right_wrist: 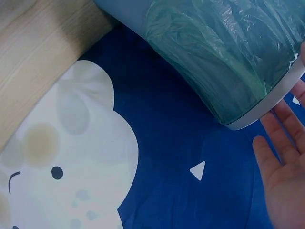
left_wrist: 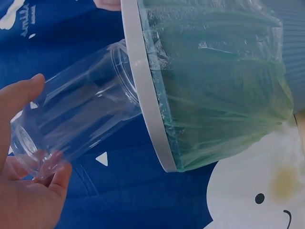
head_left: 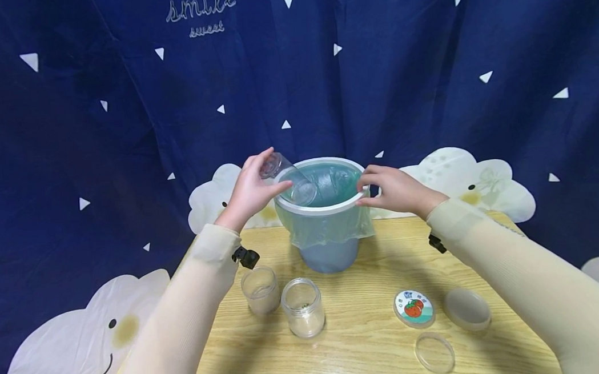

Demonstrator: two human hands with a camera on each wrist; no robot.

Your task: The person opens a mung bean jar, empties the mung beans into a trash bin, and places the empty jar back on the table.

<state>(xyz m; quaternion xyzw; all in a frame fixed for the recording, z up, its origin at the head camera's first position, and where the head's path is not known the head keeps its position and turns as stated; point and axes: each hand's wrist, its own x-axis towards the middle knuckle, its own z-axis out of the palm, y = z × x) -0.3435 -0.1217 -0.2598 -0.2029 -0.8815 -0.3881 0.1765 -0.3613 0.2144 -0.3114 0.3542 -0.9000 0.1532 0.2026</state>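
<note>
My left hand (head_left: pixel 254 187) holds a clear plastic jar (left_wrist: pixel 81 105) near its base. The jar is tilted, its mouth lowered inside the rim of the blue trash bin (head_left: pixel 329 256). A white ring (head_left: pixel 326 210) circles the bin's top, and a translucent green bag (head_left: pixel 328 228) lines it and hangs over the outside. At the right side of the rim, my right hand (head_left: pixel 394 188) grips the ring, fingertips at the edge and thumb on the outer side. In the right wrist view, several fingers (right_wrist: pixel 281 138) of that hand lie partly behind the ring.
Two clear jars, one on the left (head_left: pixel 261 291) and one nearer the middle (head_left: pixel 304 309), stand on the wooden table (head_left: pixel 360 343) before the bin. At right lie a strawberry-printed lid (head_left: pixel 414 308), a plain round lid (head_left: pixel 468 309) and a clear ring-shaped lid (head_left: pixel 436 367). A blue curtain (head_left: pixel 401 89) hangs behind.
</note>
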